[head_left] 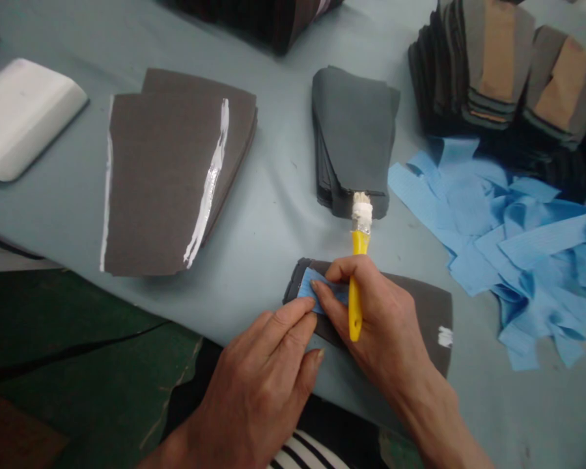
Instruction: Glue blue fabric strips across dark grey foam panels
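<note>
My right hand (385,319) holds a yellow-handled brush (355,286), its white-coated bristles pointing away from me over the end of a dark grey stack of pieces (354,130). Its thumb and fingertips also touch a blue strip (317,286) lying on a dark piece (420,306) near the table's front edge. That piece has a white smear at its right end. My left hand (268,365) rests its extended fingertips on the strip's near edge, thumb apart, holding nothing. Part of the strip is hidden under my right hand.
Brown-grey panels (161,176) with white bands lie at left, beside a white block (24,117). Blue strips (527,241) are heaped at right, below dark bundles (498,52) with tan bands. Another dark stack (254,19) sits at the table's (273,195) far side.
</note>
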A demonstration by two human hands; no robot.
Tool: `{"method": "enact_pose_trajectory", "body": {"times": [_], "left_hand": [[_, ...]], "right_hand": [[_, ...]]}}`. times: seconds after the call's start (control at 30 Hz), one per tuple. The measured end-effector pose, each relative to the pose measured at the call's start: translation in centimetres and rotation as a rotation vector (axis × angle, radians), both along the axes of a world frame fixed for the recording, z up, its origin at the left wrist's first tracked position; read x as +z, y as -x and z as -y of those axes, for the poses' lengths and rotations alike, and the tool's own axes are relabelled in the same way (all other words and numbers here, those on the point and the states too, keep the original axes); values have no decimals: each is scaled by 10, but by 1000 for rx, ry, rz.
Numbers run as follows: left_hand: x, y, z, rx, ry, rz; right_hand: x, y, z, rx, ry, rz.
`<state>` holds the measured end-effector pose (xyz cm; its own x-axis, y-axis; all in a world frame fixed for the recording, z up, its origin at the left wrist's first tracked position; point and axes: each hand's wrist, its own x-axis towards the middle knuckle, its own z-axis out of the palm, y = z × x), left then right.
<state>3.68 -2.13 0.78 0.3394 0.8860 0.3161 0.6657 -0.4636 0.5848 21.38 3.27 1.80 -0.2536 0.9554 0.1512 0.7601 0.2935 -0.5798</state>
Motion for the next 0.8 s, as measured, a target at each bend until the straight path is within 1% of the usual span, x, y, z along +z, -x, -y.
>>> {"method": "enact_pose_trajectory", "body": {"times": [0.43,0.63,0.8], "left_hand": [[0,-1,1,7,0,-20],[-1,0,3,5,-2,-60],[-2,-1,4,12,-4,-53]], "right_hand": [[-2,0,0,-28,2,-30],[-2,-1,-1,-30,27,-9],[0,-3,-1,-22,35,3]]}}
